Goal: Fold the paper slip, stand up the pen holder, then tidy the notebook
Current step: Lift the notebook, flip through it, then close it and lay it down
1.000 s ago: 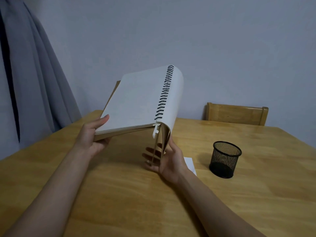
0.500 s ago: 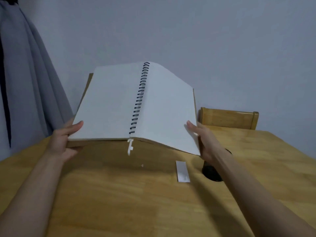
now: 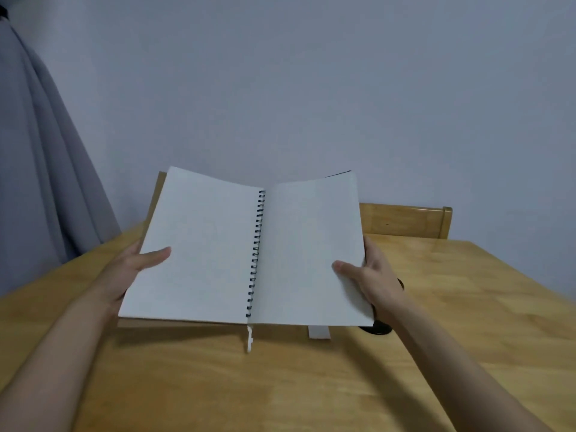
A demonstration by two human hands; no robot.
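A spiral notebook with blank white pages is held open and flat above the wooden table. My left hand grips its left edge, thumb on the page. My right hand grips the right edge the same way. A torn white paper strip dangles from the bottom of the spiral. The folded paper slip lies on the table, mostly hidden under the notebook. The black mesh pen holder stands behind my right wrist; only its base shows.
A wooden chair back stands at the table's far side on the right. A grey curtain hangs at the left against the pale wall.
The notebook went from half folded back to fully open and flat. My right hand moved from under the cover to the right edge. The notebook now covers most of the slip and pen holder.
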